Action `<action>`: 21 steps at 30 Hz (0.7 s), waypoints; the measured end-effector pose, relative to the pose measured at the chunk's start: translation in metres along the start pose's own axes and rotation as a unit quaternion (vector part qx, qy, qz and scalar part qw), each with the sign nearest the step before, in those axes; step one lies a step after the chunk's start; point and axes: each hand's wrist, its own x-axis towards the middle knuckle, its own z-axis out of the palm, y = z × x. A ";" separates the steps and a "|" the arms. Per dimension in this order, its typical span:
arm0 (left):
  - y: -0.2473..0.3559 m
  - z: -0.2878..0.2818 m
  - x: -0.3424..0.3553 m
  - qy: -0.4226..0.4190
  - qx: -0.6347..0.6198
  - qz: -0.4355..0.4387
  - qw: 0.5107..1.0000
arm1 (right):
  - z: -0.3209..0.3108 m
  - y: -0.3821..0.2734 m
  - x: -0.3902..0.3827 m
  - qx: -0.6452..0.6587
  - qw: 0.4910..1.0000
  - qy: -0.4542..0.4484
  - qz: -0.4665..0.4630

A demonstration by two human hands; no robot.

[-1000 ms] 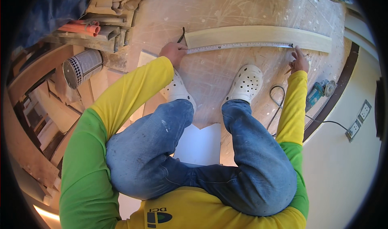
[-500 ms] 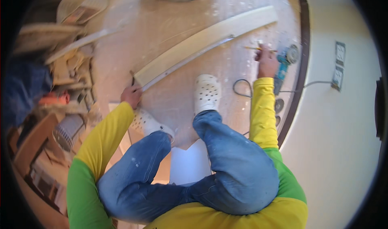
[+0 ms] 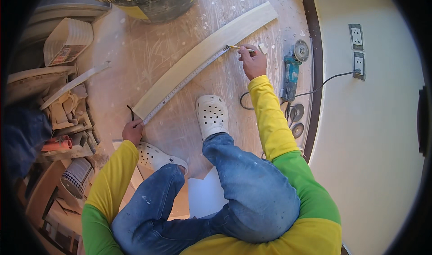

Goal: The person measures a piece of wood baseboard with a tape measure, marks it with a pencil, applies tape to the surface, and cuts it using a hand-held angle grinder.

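Observation:
A pale, flat board (image 3: 202,59) lies slantwise on the floor in front of my feet. Along its near edge runs the drawn-out white blade of a tape measure (image 3: 183,83), its dark end near the board's middle right. My left hand (image 3: 133,132) is closed at the blade's left end, by the board's near-left corner; a black strap sticks up from it, and the fingers hide the tape's case. Between the fingers of my right hand (image 3: 254,63) is a yellow pencil (image 3: 236,47), its tip at the blade's dark end, beside the board edge.
Right of my right hand, a teal angle grinder (image 3: 290,77) lies with its cord plugged into a wall outlet (image 3: 358,66). Discs (image 3: 297,130) lie near it. A splattered bucket (image 3: 162,6) stands at the far side. Scraps, a tin (image 3: 77,178) and a plastic container (image 3: 67,41) crowd the left.
My right hand has moved left to the board's edge, bringing the pencil to the blade's end. My left hand stays at the near corner. The view has shifted, showing more of the bucket.

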 end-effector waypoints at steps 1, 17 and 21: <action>-0.002 0.000 0.000 0.001 0.000 0.000 1.000 | 0.001 0.000 0.000 -0.010 1.000 -0.006 -0.005; -0.009 0.001 0.002 0.036 0.017 0.012 0.999 | 0.005 0.002 0.005 -0.084 0.996 0.014 -0.028; -0.001 0.005 0.002 0.005 -0.004 -0.006 1.000 | 0.000 0.002 0.006 -0.084 0.996 0.013 -0.037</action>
